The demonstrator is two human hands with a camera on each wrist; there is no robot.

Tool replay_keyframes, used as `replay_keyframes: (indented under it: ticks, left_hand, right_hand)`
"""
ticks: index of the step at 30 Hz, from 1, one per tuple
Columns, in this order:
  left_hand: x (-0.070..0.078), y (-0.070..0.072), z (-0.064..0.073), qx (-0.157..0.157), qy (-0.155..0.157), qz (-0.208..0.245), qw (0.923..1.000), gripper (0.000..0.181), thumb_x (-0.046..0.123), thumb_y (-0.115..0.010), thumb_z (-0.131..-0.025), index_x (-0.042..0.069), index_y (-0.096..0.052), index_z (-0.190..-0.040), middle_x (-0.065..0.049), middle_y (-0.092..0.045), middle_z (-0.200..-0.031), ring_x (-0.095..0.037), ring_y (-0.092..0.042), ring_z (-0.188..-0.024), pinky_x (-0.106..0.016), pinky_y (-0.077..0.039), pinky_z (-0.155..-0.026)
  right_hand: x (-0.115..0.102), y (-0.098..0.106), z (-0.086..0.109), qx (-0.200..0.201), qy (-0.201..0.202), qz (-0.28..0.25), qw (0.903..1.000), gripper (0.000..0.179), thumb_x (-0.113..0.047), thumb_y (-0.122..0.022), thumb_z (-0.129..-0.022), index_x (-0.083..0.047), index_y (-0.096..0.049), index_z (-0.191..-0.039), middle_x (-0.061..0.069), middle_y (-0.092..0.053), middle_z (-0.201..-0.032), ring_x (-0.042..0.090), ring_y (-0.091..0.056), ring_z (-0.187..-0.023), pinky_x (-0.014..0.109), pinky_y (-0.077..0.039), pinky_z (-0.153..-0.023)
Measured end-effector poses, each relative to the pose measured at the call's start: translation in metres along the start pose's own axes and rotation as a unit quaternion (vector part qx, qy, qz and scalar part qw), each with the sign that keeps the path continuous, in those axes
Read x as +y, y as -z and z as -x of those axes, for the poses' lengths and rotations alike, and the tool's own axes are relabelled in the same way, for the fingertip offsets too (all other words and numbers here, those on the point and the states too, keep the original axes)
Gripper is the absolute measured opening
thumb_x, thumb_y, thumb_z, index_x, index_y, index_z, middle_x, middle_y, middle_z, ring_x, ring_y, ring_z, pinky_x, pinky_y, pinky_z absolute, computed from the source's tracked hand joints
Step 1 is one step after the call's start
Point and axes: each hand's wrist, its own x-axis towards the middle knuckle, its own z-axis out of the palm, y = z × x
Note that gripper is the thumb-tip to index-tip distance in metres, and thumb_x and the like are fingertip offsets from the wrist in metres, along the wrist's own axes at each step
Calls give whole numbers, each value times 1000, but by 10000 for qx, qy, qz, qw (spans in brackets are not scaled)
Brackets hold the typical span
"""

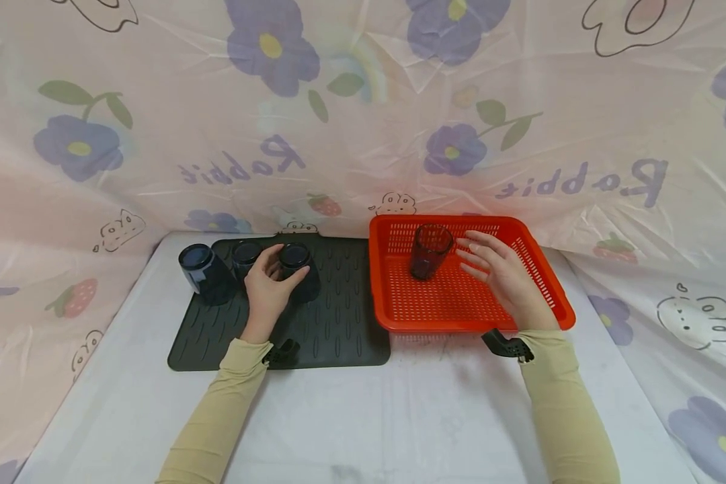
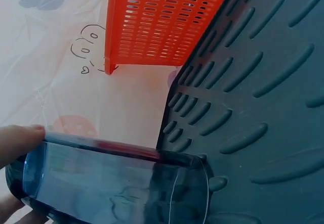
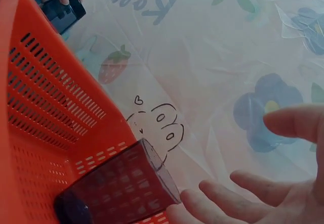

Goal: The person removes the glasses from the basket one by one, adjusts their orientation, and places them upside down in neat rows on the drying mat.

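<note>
My left hand (image 1: 267, 290) holds a dark blue glass (image 1: 305, 286) near its top, thumb on one side and fingers on the other. In the left wrist view the glass (image 2: 111, 183) meets the ribbed dark mat (image 2: 273, 107). Two more dark glasses, one in the middle (image 1: 242, 259) and one at the left end (image 1: 210, 277), stand beside it on the mat; my hand partly covers the middle one. My right hand (image 1: 501, 272), its fingers spread, is over the red basket (image 1: 472, 324). Close to its fingertips, a glass (image 1: 428, 254) stands tilted in the basket.
The mat lies left of the basket on a white-covered table (image 1: 399, 417). Behind both hangs a patterned plastic sheet (image 1: 363, 134), which also closes off the sides. The basket has perforated walls and a raised rim.
</note>
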Motion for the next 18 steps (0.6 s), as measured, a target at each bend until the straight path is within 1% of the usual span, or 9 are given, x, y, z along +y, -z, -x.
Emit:
replay_keyframes:
  ticks: [5, 7, 11, 14, 18]
  left_hand:
    - [-1, 3, 0, -130, -17, -9, 9999, 62, 14, -84, -75, 9, -58, -130, -11, -59, -124, -26, -58, -114, -41, -47, -96]
    - [0, 5, 0, -238, -4, 32, 9997, 62, 16, -83, -76, 8, -56, -132, -11, -58, -127, -26, -56, -117, -44, -45, -98]
    - [22, 10, 5, -434, 140, 139, 9989, 60, 12, -79, -80, 1, -54, -133, -18, -55, -131, -32, -52, -122, -49, -41, -100]
    - [40, 14, 7, -515, 319, 194, 9980, 55, 7, -75, -83, -3, -53, -133, -23, -53, -131, -36, -50, -123, -51, -40, -101]
    - [43, 15, 7, -550, 461, 303, 9970, 51, 6, -71, -87, -3, -52, -133, -25, -53, -131, -37, -49, -123, -50, -40, -101]
  right_hand:
    - [-5, 2, -5, -52, 24, -9, 10000, 55, -23, -53, -100, 0, -32, -145, 20, -37, -143, 20, -52, -118, 30, -44, -99]
    - [-8, 2, -7, -79, 42, -3, 10000, 54, -23, -52, -101, 0, -32, -146, 21, -35, -144, 24, -49, -121, 29, -44, -99]
    - [-12, 2, -13, -96, -15, 90, 9999, 55, -24, -50, -101, -2, -30, -148, 20, -32, -147, 33, -37, -131, 37, -35, -107]
    - [-13, 2, -18, -91, -68, 235, 9997, 54, -25, -49, -102, -3, -31, -148, 19, -31, -148, 36, -30, -134, 42, -29, -111]
    - [-15, 1, -25, -133, -78, 348, 9993, 55, -27, -51, -101, -4, -34, -147, 17, -33, -148, 35, -29, -136, 40, -31, -109]
